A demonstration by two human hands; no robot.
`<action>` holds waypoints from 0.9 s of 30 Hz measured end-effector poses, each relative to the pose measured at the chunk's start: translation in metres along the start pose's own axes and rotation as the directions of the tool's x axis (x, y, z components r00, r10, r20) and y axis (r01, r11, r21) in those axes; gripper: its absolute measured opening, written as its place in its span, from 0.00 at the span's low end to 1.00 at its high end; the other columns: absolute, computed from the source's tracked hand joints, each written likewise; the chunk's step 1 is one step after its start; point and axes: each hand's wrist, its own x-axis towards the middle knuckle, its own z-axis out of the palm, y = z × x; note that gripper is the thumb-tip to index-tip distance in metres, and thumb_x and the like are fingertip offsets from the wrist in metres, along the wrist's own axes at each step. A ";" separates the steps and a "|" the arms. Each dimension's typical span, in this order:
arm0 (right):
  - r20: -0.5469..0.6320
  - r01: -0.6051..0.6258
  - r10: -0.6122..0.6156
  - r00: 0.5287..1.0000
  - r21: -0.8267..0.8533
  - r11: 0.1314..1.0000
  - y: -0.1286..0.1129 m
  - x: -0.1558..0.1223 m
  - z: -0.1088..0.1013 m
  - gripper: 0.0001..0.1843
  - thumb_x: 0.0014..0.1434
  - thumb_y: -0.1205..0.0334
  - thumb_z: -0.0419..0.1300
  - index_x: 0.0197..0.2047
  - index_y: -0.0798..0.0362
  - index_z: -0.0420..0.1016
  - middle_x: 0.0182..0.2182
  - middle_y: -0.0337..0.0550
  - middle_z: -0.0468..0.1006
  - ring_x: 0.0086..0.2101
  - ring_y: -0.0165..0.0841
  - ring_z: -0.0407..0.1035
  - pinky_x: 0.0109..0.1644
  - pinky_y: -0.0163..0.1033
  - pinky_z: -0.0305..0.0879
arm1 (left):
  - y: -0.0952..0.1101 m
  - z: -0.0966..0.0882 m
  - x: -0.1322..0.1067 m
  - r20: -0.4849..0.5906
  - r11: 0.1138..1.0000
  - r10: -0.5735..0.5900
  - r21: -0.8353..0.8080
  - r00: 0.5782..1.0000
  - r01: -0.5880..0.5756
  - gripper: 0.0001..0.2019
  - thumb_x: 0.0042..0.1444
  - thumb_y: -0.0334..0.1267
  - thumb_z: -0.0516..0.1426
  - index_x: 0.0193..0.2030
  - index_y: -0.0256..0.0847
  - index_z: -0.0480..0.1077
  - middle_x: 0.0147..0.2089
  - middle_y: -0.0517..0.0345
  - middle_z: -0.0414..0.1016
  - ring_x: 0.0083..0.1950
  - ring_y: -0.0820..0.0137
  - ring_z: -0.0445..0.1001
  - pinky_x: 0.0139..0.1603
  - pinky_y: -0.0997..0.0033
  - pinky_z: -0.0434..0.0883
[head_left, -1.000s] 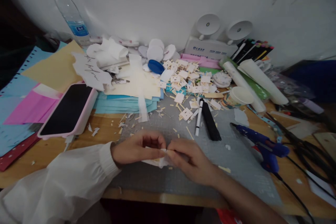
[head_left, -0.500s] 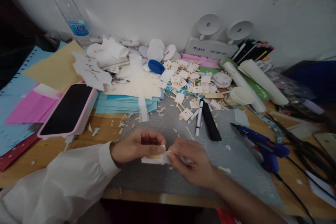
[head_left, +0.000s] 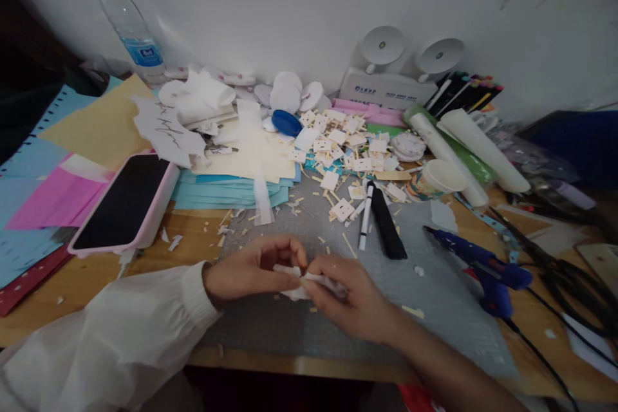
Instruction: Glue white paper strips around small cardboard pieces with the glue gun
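Note:
Near the front of the grey cutting mat (head_left: 270,328), a small crumpled piece of white paper (head_left: 295,293) is pinched between both hands. My left hand (head_left: 258,270), in a white sleeve, is closed on its left side with the fingers curled over it. From the right, my right hand (head_left: 350,296) grips the other side between thumb and forefinger. The two hands nearly touch, and the fingers hide part of the paper. A white marker (head_left: 366,215) and its neighbour, a black pen-like strip (head_left: 387,222), lie beyond my right hand.
A pile of small white paper squares with faces (head_left: 333,141) covers the back middle. On the left lies a phone (head_left: 128,203); a water bottle (head_left: 130,26) stands behind. To the right are a blue glue gun (head_left: 483,264), black scissors (head_left: 570,277) and a paper cup (head_left: 441,179).
The white paper has been turned and bunched between my fingers; the tan strip and flat lower edge seen before no longer show. Both hands stay in nearly the same place.

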 end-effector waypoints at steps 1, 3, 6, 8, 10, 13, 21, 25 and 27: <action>0.005 -0.008 0.008 1.000 0.007 1.000 0.000 0.000 0.000 0.08 0.59 0.68 0.54 0.28 0.54 0.65 0.21 0.33 0.65 0.23 0.23 0.59 0.28 0.29 0.53 | -0.001 -0.001 0.000 0.000 1.000 0.003 0.007 1.000 -0.003 0.11 0.51 0.35 0.64 0.36 0.36 0.66 0.34 0.60 0.68 0.33 0.76 0.67 0.33 0.78 0.63; 0.006 -0.019 0.019 1.000 0.013 1.000 0.000 0.001 0.001 0.09 0.59 0.68 0.54 0.27 0.54 0.66 0.21 0.33 0.65 0.23 0.24 0.59 0.28 0.29 0.53 | -0.003 -0.001 0.000 -0.002 1.000 0.008 0.012 1.000 -0.008 0.11 0.51 0.35 0.64 0.35 0.36 0.65 0.34 0.60 0.68 0.33 0.76 0.67 0.33 0.78 0.63; -0.009 -0.022 0.022 1.000 0.014 1.000 0.001 0.001 0.002 0.09 0.59 0.68 0.54 0.26 0.54 0.66 0.21 0.33 0.66 0.23 0.24 0.60 0.28 0.30 0.54 | -0.004 -0.002 0.000 0.002 1.000 0.007 0.007 1.000 -0.007 0.10 0.51 0.34 0.64 0.35 0.36 0.66 0.34 0.60 0.69 0.33 0.76 0.67 0.32 0.78 0.63; -0.029 -0.016 0.016 0.999 0.020 1.000 0.002 0.001 0.004 0.10 0.59 0.68 0.54 0.26 0.54 0.67 0.21 0.34 0.67 0.24 0.24 0.60 0.28 0.30 0.54 | -0.003 -0.003 0.001 0.002 1.000 0.020 0.003 1.000 -0.020 0.09 0.51 0.33 0.63 0.35 0.36 0.66 0.34 0.60 0.69 0.33 0.76 0.67 0.32 0.78 0.63; -0.068 -0.007 0.009 0.998 0.029 1.000 0.003 0.001 0.006 0.09 0.59 0.68 0.54 0.27 0.54 0.68 0.22 0.34 0.69 0.24 0.24 0.61 0.29 0.30 0.55 | -0.002 -0.003 0.001 -0.013 1.000 0.030 -0.003 0.999 -0.030 0.08 0.51 0.32 0.63 0.35 0.35 0.67 0.34 0.60 0.70 0.33 0.77 0.67 0.32 0.79 0.64; -0.136 0.001 0.004 0.991 0.035 0.999 0.004 0.001 0.008 0.09 0.60 0.67 0.55 0.28 0.54 0.70 0.23 0.35 0.70 0.25 0.25 0.63 0.29 0.30 0.56 | 0.000 -0.004 0.001 -0.045 0.999 0.033 -0.027 0.998 -0.035 0.09 0.50 0.31 0.64 0.35 0.35 0.67 0.34 0.60 0.70 0.32 0.78 0.68 0.32 0.79 0.65; -0.255 0.052 -0.049 0.966 0.007 0.999 0.000 -0.001 0.013 0.09 0.58 0.69 0.57 0.25 0.54 0.70 0.20 0.34 0.67 0.22 0.24 0.61 0.27 0.31 0.55 | -0.002 0.000 -0.002 -0.087 0.996 0.071 -0.043 0.994 -0.075 0.08 0.50 0.31 0.64 0.32 0.35 0.68 0.31 0.61 0.70 0.30 0.78 0.68 0.31 0.79 0.64; -0.305 0.084 -0.080 0.949 0.001 0.996 -0.001 -0.001 0.013 0.09 0.58 0.69 0.56 0.26 0.54 0.70 0.20 0.34 0.67 0.23 0.24 0.61 0.27 0.31 0.56 | -0.004 0.001 -0.001 -0.121 0.993 0.097 -0.048 0.988 -0.103 0.07 0.50 0.32 0.64 0.31 0.35 0.68 0.29 0.61 0.69 0.29 0.78 0.67 0.31 0.79 0.64; -0.324 0.067 -0.060 0.944 0.010 0.998 0.000 -0.002 0.012 0.09 0.59 0.69 0.56 0.27 0.54 0.70 0.20 0.34 0.68 0.22 0.24 0.61 0.28 0.31 0.56 | -0.005 0.000 0.000 -0.135 0.993 0.104 -0.050 0.985 -0.111 0.08 0.51 0.33 0.64 0.31 0.35 0.68 0.29 0.61 0.69 0.29 0.77 0.66 0.31 0.78 0.63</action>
